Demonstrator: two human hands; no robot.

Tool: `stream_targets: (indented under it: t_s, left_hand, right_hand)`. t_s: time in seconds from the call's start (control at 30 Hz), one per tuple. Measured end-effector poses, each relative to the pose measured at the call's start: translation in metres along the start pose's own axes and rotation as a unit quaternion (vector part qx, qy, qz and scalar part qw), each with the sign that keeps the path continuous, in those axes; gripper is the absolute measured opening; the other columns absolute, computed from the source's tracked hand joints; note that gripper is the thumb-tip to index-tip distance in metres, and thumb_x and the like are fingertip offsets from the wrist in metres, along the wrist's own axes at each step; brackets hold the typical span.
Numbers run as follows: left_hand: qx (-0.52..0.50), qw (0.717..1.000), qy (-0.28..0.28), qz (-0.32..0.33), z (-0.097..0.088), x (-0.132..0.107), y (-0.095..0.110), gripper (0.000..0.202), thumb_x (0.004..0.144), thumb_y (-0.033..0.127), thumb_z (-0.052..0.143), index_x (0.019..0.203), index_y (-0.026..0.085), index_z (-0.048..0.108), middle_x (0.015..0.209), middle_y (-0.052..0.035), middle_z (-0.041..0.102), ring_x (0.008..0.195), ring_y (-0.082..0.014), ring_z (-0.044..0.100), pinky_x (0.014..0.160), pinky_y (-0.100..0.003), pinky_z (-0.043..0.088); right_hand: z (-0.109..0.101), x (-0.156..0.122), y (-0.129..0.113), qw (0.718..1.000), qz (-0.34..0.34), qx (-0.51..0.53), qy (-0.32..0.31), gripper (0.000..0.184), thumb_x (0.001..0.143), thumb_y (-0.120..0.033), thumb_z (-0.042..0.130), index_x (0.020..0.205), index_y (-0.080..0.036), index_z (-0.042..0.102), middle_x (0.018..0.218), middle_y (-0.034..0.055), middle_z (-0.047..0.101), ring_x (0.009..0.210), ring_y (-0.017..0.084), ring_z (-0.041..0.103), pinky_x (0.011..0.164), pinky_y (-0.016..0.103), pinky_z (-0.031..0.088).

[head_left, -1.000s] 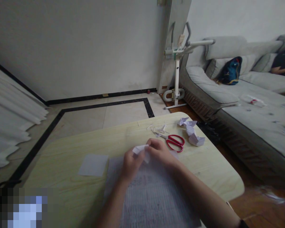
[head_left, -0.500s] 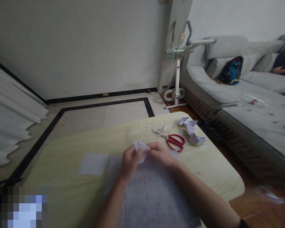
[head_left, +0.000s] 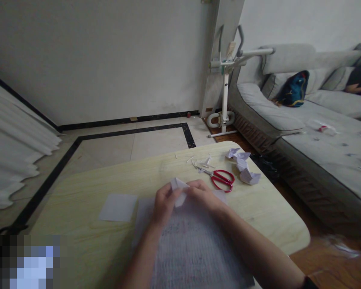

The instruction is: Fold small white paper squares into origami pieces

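Both hands close together: left hand (head_left: 164, 204) and right hand (head_left: 203, 196) pinch a small folded paper (head_left: 177, 188) at the fingertips. Paper: white, creased, one pointed corner standing up. Versus one second ago: the corner has tipped upward; hands barely shifted. Paper sits between the two hands, just above a lined sheet (head_left: 192, 249) on the bench (head_left: 78, 188). Red scissors (head_left: 223, 179) near, beyond the right hand.

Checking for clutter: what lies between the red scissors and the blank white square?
Head view: the left hand and right hand, together holding a small folded paper, sit between the scissors and the square.
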State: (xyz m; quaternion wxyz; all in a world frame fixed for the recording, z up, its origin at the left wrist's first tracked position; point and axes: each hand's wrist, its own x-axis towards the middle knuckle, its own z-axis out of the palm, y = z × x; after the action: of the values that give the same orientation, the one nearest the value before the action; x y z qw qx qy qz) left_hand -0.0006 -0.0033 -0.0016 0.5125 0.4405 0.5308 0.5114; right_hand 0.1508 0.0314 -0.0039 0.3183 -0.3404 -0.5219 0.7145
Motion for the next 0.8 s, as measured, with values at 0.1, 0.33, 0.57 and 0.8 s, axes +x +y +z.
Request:
stream_targets:
  t_s: [0.1, 0.33, 0.57, 0.8]
  left_hand:
    - [-0.006, 1.0, -0.004, -0.001, -0.001, 0.001, -0.003, 0.022, 0.074, 0.035, 0.063, 0.068, 0.014, 0.059, 0.057, 0.0034, 0.051, 0.052, -0.0101, 0.045, 0.049, -0.019, 0.035]
    - [-0.001, 1.0, -0.03, 0.005, -0.002, 0.002, -0.004, 0.021, 0.073, 0.034, 0.064, 0.072, 0.013, 0.063, 0.059, 0.0024, 0.054, 0.054, -0.0111, 0.047, 0.05, -0.02, 0.036]
    - [0.011, 1.0, 0.005, 0.025, -0.001, 0.003, 0.0, 0.02, 0.073, 0.032, 0.064, 0.078, 0.012, 0.067, 0.066, 0.0007, 0.06, 0.058, -0.0117, 0.05, 0.052, -0.02, 0.039]
    - [0.023, 1.0, -0.003, 0.019, -0.001, 0.001, 0.0, 0.022, 0.074, 0.034, 0.064, 0.079, 0.012, 0.068, 0.065, 0.0004, 0.061, 0.06, -0.0128, 0.052, 0.054, -0.02, 0.041]
  right_hand:
    - [0.001, -0.002, -0.005, 1.0, -0.01, -0.008, -0.014, 0.036, 0.082, -0.04, 0.057, 0.06, -0.013, 0.062, 0.053, -0.0008, 0.05, 0.047, 0.009, 0.04, 0.047, 0.021, 0.03]
    - [-0.003, -0.002, -0.008, 0.998, -0.018, -0.044, -0.03, 0.032, 0.082, -0.038, 0.056, 0.064, -0.012, 0.063, 0.058, -0.0001, 0.052, 0.054, 0.01, 0.044, 0.05, 0.021, 0.033]
    - [-0.008, 0.002, -0.004, 0.996, -0.024, -0.08, -0.016, 0.015, 0.076, -0.025, 0.054, 0.067, -0.014, 0.06, 0.065, -0.0005, 0.053, 0.063, 0.013, 0.047, 0.056, 0.021, 0.036]
    - [-0.011, 0.007, 0.003, 0.991, -0.097, -0.095, 0.01, 0.028, 0.084, -0.036, 0.053, 0.065, -0.015, 0.055, 0.067, -0.0007, 0.049, 0.063, 0.012, 0.045, 0.058, 0.023, 0.035]
